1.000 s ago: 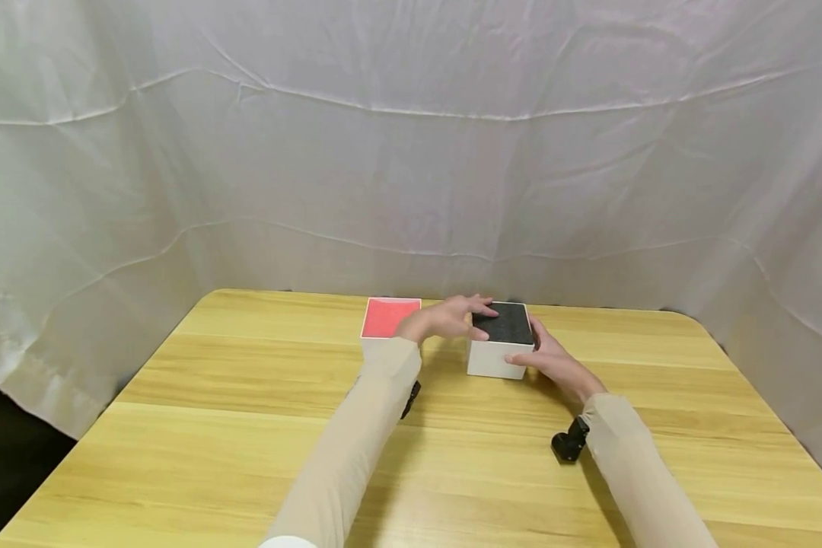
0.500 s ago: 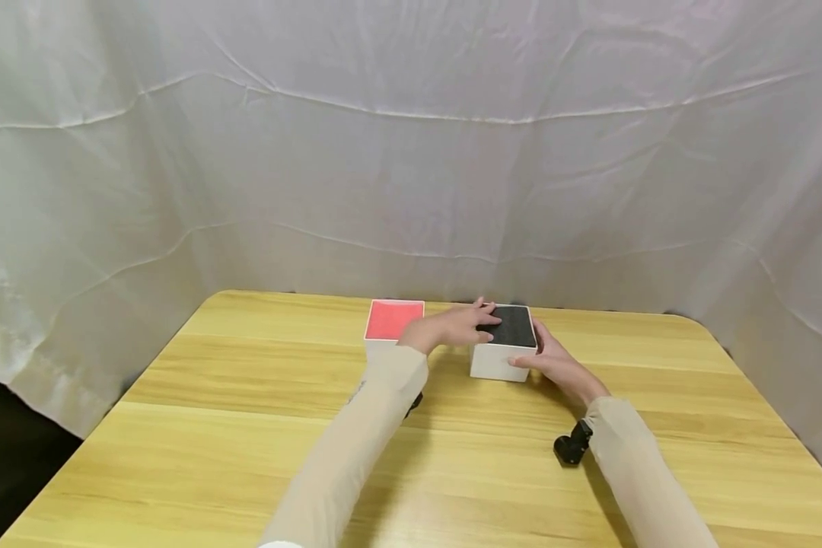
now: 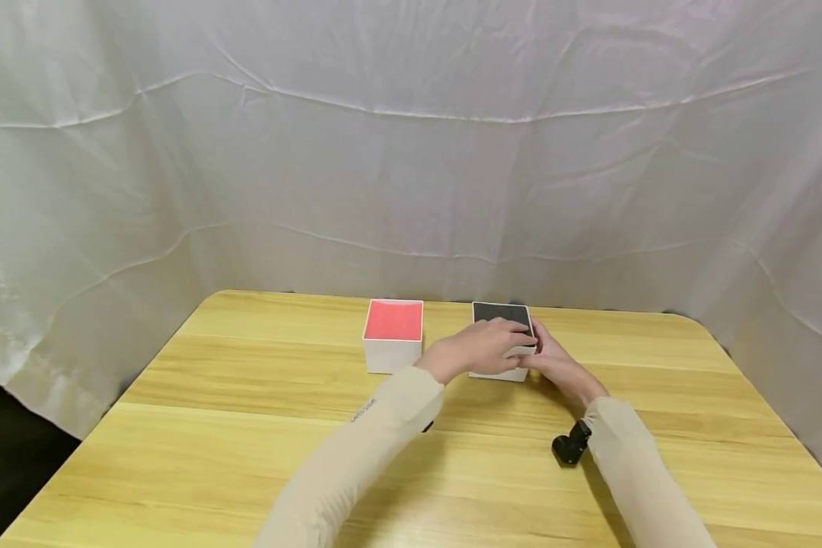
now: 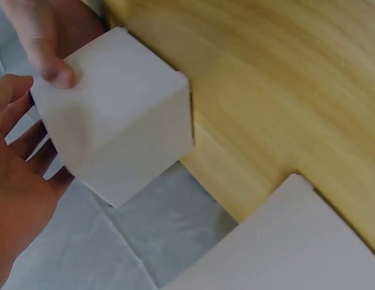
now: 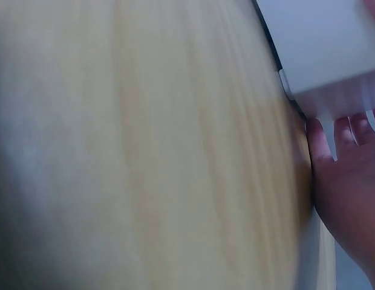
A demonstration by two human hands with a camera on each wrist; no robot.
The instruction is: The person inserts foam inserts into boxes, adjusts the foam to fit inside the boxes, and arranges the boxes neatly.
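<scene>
White cloth backdrop behind wooden worktop [image 3: 246,457]. Black-topped white box [image 3: 498,313] near far edge, just right of red-topped box [image 3: 393,335], gripped by left hand [image 3: 482,348] and right hand [image 3: 555,364], fingers curled round.

From my remote seat I find only one bit of writing: a short line of small dark print on the left sleeve [image 3: 363,411], at about 7 o'clock from the black-topped box [image 3: 500,313]. It is too small and blurred for me to read. I see no label, brand, number or sign on either box or on the table [image 3: 178,457].
</scene>
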